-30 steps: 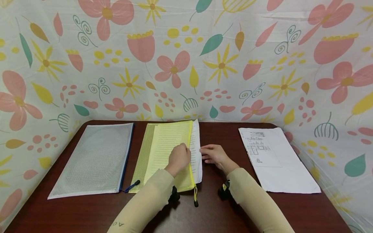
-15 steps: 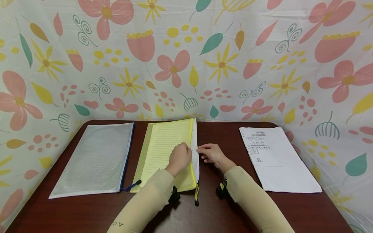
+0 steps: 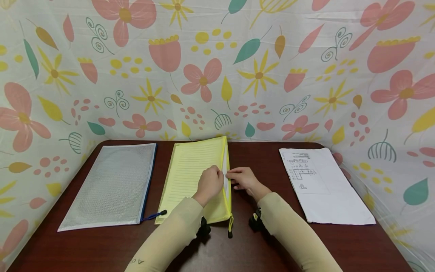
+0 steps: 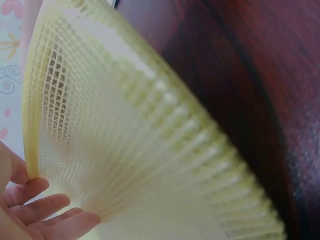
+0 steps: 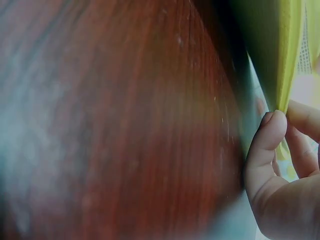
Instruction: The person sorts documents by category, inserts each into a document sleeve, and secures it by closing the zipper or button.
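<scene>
Now the left hand (image 3: pixel 208 184) and right hand (image 3: pixel 248 181) each pinch one lip of the yellow pouch (image 3: pixel 195 160), its long side gaping lengthwise between them.

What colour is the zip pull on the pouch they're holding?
The zip pull is yellow with a black tip, seen best in the head view.

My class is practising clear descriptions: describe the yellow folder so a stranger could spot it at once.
On the dark table before the flowered curtain, three flat things lie side by side. The yellow mesh folder is the middle one, gripped by the left hand and right hand. It alone is yellow: to its left is a blue-edged greyish mesh folder, to its right white paper.
</scene>
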Demonstrator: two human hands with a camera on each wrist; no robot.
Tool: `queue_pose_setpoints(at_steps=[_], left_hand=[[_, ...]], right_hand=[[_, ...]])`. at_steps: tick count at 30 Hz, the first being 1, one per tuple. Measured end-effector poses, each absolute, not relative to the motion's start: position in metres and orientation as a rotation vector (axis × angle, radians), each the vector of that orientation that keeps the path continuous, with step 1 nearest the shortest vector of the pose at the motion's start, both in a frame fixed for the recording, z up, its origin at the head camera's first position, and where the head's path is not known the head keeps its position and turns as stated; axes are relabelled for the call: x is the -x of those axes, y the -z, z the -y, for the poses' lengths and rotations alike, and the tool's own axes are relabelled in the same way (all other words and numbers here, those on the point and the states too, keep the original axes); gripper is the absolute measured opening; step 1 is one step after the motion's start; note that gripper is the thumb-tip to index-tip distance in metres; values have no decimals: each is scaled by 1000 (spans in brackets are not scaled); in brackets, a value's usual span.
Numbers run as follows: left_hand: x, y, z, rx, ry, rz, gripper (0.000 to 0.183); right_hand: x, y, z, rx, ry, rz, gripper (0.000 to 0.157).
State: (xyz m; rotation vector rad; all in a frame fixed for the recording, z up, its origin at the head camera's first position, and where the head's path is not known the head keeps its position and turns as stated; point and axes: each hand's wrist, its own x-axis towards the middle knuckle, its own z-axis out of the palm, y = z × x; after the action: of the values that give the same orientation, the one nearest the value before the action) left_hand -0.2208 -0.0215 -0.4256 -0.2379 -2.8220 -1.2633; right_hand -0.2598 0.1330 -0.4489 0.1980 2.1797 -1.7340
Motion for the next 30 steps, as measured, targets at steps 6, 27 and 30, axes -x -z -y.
queue_pose_setpoints(at_steps=[6, 27, 30], left_hand=[[220, 425, 22, 234, 1328, 2804, 22], [230, 430, 26, 165, 1317, 2814, 22], [232, 432, 26, 169, 1308, 2825, 22]], right_hand=[[256, 437, -128, -194, 1682, -2191, 32], [251, 442, -145, -19, 1575, -2237, 28], [245, 441, -152, 39, 1519, -2192, 31]])
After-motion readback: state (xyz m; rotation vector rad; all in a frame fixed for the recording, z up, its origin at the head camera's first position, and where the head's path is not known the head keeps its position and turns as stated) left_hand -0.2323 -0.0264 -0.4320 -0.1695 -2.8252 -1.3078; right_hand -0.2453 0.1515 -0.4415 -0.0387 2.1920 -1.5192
